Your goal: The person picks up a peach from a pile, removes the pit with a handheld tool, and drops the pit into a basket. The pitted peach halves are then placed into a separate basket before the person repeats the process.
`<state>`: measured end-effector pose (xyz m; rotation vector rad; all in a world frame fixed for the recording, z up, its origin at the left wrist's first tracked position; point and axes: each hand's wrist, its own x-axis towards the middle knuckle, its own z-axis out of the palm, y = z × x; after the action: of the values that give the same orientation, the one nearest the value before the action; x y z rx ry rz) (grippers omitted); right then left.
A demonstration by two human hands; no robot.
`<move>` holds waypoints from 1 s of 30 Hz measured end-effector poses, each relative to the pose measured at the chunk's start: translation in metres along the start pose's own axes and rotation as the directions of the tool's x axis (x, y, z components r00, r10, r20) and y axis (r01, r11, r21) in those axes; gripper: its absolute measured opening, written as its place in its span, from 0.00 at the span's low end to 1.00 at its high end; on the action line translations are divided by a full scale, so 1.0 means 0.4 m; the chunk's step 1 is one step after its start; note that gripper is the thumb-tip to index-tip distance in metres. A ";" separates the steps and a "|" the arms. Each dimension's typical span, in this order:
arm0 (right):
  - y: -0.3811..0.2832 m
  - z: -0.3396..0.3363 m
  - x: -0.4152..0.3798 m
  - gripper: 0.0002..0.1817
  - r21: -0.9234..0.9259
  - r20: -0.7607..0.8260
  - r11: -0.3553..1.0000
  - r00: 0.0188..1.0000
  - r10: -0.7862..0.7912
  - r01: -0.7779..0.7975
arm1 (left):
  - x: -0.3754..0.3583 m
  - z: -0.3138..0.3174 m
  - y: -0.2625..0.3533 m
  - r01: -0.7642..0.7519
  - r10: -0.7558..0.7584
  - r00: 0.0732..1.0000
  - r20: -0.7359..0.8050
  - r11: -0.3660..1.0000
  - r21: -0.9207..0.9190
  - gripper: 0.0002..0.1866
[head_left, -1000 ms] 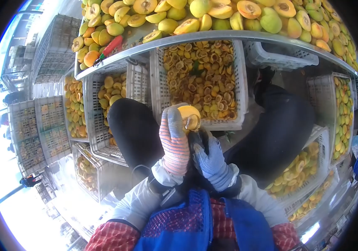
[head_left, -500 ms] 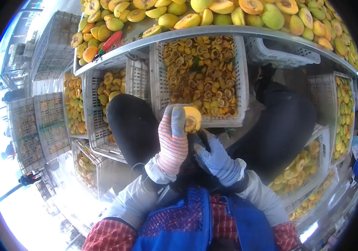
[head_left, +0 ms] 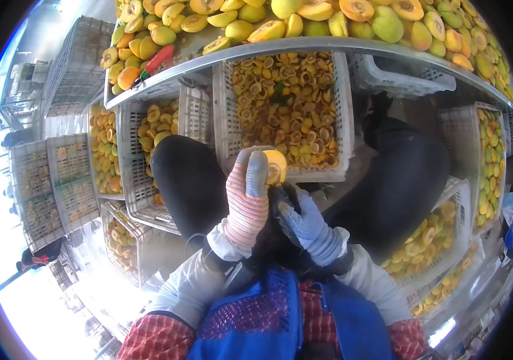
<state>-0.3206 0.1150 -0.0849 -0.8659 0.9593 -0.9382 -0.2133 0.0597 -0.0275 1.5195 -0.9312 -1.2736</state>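
A yellow peach half, cut face showing, is in my left hand, which wears a striped pink and grey glove. The fingers are closed around its left side. My right hand, in a blue glove, is bent close below the fruit. Its fingers are closed by a dark shape that reaches up to the peach's lower edge; what that is I cannot make out. Both hands are between my knees, in front of a white crate of thin, hollowed peach pieces and scraps.
Across the front runs a metal-edged table piled with peach halves. A red-handled tool lies on its left part. Crates of peaches stand left and right. Stacked crates rise at the far left.
In my left hand the peach half has turned, so its cut face looks narrower. The dark shape by my right hand shows larger and closer under the fruit.
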 end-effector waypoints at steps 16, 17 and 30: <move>-0.100 -0.007 0.002 0.23 0.658 0.753 0.000 0.658 0.020 -0.753 | 0.063 -0.028 0.025 0.270 -0.239 0.869 0.434 0.963 -0.010 0.23; -0.089 -0.006 0.003 0.23 0.633 0.763 -0.105 0.641 -0.080 -0.767 | 0.058 -0.026 0.025 0.313 -0.262 0.848 0.461 0.949 -0.037 0.21; -0.031 -0.023 0.060 0.28 0.777 0.630 -0.002 0.776 0.028 -0.630 | 0.198 -0.534 0.045 0.237 0.406 0.875 -0.262 0.111 0.965 0.22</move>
<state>-0.3258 0.0871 -0.0835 0.4384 -0.1106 -0.6306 0.0113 0.0172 -0.0235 2.5844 -1.6454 0.1952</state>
